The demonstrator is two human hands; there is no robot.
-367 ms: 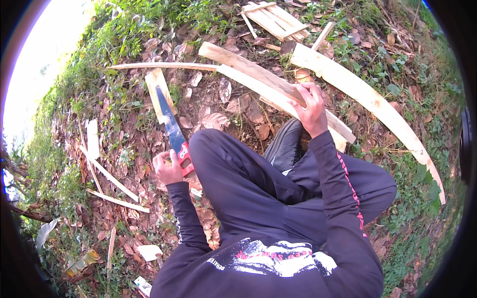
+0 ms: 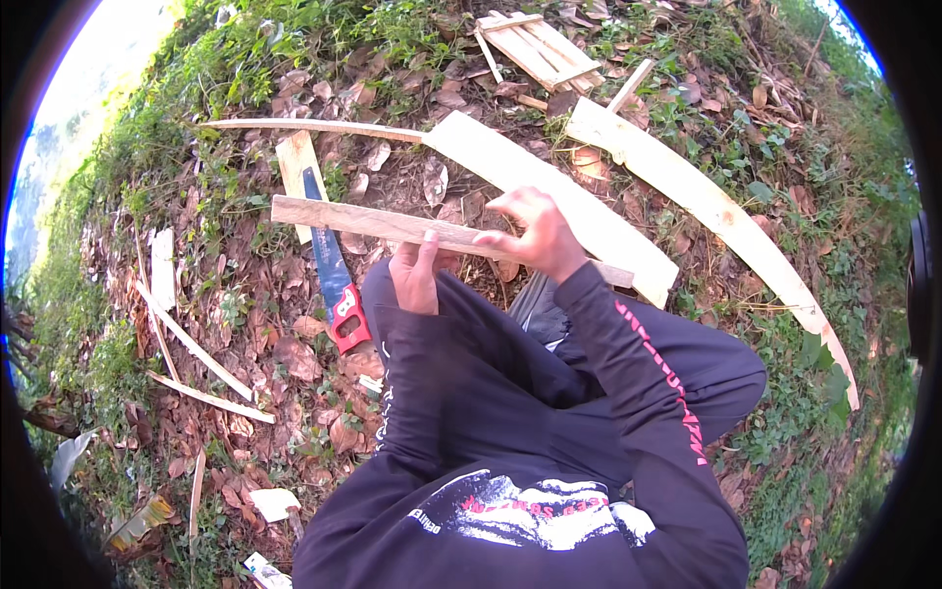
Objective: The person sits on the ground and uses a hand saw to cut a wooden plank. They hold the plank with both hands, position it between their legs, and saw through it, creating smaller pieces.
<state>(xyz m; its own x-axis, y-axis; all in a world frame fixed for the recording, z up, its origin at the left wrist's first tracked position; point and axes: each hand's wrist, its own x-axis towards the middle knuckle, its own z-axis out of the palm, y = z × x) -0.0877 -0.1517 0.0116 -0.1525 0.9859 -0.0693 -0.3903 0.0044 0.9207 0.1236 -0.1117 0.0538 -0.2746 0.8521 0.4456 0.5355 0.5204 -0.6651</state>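
Note:
Both hands hold a narrow wooden slat [image 2: 363, 222] level above my knees. My left hand [image 2: 416, 274] grips it from below near its middle. My right hand [image 2: 535, 234] pinches it just to the right, fingers curled over the top edge. A hand saw [image 2: 332, 265] with a blue blade and a red handle lies on the dead leaves to the left of my left knee, nobody touching it. Its blade tip rests by a short pale board [image 2: 296, 169].
A wide pale plank [image 2: 549, 191] lies beyond my hands, and a long curved plank [image 2: 716, 211] runs down the right. A small slatted wooden frame [image 2: 535, 47] lies at the top. Thin strips [image 2: 191, 346] and scraps lie on the leaves and grass at left.
My left hand has let go of the saw, which now lies on the ground. Both hands have come together on the slat, now lifted in front of me.

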